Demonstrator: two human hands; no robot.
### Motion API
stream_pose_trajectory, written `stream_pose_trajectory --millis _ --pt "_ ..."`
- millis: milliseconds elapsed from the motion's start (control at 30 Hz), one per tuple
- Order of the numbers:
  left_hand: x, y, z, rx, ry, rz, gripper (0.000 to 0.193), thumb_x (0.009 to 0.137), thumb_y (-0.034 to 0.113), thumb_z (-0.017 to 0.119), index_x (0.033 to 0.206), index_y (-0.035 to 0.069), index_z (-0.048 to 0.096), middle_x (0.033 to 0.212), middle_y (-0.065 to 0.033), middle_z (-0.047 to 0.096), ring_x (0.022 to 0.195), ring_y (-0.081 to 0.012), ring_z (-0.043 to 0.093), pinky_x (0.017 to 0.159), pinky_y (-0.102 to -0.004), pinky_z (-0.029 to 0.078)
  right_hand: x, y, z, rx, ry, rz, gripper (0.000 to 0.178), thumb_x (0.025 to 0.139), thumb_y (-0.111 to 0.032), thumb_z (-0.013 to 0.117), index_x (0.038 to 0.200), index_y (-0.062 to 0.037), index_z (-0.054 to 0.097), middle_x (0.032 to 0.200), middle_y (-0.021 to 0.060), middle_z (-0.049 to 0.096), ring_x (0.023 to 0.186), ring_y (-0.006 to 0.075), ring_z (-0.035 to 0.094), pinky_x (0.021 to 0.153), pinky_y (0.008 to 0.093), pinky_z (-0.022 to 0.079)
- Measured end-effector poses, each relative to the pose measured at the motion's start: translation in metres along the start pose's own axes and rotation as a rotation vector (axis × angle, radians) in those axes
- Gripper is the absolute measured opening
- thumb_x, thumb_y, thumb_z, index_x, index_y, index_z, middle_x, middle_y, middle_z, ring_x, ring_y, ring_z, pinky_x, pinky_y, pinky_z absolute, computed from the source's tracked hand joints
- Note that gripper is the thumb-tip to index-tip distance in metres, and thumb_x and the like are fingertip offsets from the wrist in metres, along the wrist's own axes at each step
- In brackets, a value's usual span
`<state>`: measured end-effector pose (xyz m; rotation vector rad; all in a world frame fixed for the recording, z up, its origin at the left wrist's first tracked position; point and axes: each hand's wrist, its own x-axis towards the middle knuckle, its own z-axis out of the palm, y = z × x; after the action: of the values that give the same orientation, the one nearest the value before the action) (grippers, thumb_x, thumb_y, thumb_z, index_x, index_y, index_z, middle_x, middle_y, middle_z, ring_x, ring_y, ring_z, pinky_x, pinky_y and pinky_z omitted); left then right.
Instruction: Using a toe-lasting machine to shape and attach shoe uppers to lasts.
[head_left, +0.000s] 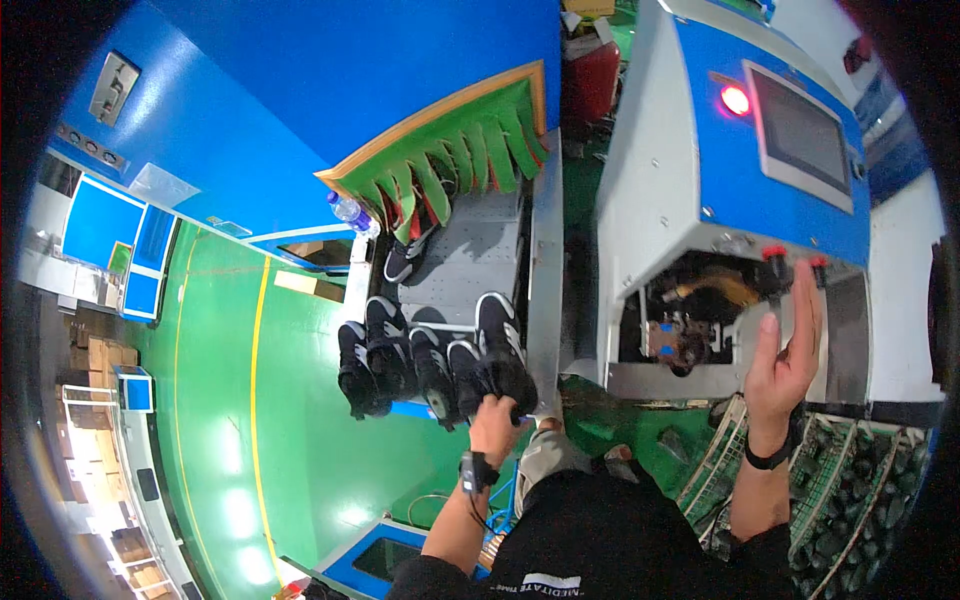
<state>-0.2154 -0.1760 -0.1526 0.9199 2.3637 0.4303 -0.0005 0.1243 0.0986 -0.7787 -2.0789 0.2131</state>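
Green floor (310,400) | white-lettered black shirt (530,535) | left grip (495,428) holding black shoe (508,370)

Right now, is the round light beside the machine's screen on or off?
On: the light glows bright red beside the screen.

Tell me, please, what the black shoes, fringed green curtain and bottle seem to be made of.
Black shoes: perhaps fabric or suede, judging by their dull surface. Green curtain: probably felt or rubber, looking matte and limply curled. Bottle: likely glossy plastic, being see-through with highlights.
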Motion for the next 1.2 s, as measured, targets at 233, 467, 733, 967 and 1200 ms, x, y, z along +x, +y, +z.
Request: stream_pose_trajectory --millis 233,467,733,967,1200 --pt "0.088 0.001 -0.134 -0.512 -0.670 -0.195 0.047 0.087 0.037 0.074 0.123 0.006 0.067 0.102 -0.0176 0.074 0.092 -0.0379 0.071 0.078 -0.0422 0.056 0.047 0.001 0.115 -0.514 0.017 -0.178 0.065 0.093 -0.030 0.064 0.145 0.0030 0.042 0.154 0.0226 0.041 0.144 0.0400 0.036 0.118 0.0533 0.022" --pt "0.363 -0.173 -0.145 -0.160 0.495 0.169 0.077 0.064 0.013 0.087 0.132 0.001 0.052 0.121 -0.0214 0.065 0.114 -0.0375 0.062 0.097 -0.0435 0.049 0.050 0.008 0.128 -0.621 0.099 -0.281 0.061 0.095 -0.025 0.057 0.144 0.0037 0.035 0.148 0.0278 0.041 0.137 0.0439 0.040 0.114 0.0553 0.026" --pt "0.409 -0.151 -0.105 0.014 0.699 -0.303 0.082 0.057 0.041 0.090 0.117 -0.001 0.054 0.114 -0.0231 0.061 0.112 -0.0441 0.057 0.094 -0.0536 0.047 0.051 0.011 0.132 -0.596 0.148 -0.315 0.063 0.091 -0.032 0.059 0.141 0.0003 0.037 0.144 0.0288 0.043 0.134 0.0442 0.041 0.112 0.0574 0.025" --pt "0.226 0.012 -0.152 -1.170 0.320 0.128 0.055 0.071 0.005 0.079 0.121 -0.004 0.058 0.114 -0.0133 0.069 0.095 -0.0264 0.067 0.086 -0.0368 0.053 0.042 0.002 0.098 -0.457 -0.051 -0.142 0.076 0.083 -0.032 0.071 0.143 0.0027 0.040 0.146 0.0241 0.044 0.138 0.0424 0.038 0.116 0.0583 0.021" --pt "0.001 0.147 -0.116 -1.405 -0.156 0.374 0.092 0.068 0.004 0.088 0.146 -0.002 0.039 0.132 -0.0112 0.061 0.117 -0.0222 0.060 0.104 -0.0364 0.047 -0.052 -0.050 0.065 1.162 -0.445 0.405 0.103 0.073 -0.019 0.089 0.155 -0.0013 0.029 0.155 0.0177 0.038 0.141 0.0298 0.038 0.120 0.0441 0.026"
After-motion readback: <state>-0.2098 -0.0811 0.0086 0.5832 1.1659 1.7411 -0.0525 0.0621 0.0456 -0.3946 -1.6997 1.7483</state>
